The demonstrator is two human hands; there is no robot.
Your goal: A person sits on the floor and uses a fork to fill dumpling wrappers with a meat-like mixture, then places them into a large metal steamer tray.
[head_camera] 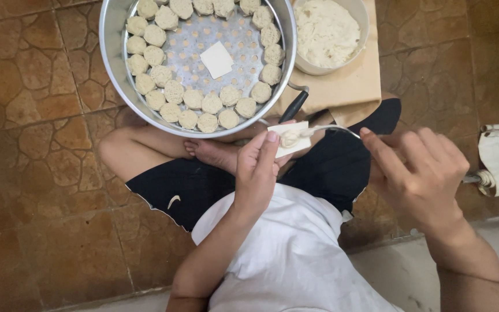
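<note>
Wrapper: square white sheet (293, 138) lying flat on your left hand (256, 173), just right of the frame's centre — fingers curled up under it, thumb pinning the near edge.
Filling: small pale dab sits at the sheet's middle; keep it there, clear of the edges, so the folds can close.
Spoon: thin metal utensil (336, 129) pinched in your right hand (417, 170), tip touching the dab — wipe it off cleanly.
Bowl: white tub of pale filling (326, 32), upper right, resting on brown paper (342, 86).
Steamer tray: round perforated metal pan (114, 52), upper centre, ringed with finished dumplings (174, 91); one spare square (216, 59) lies in its middle.
</note>
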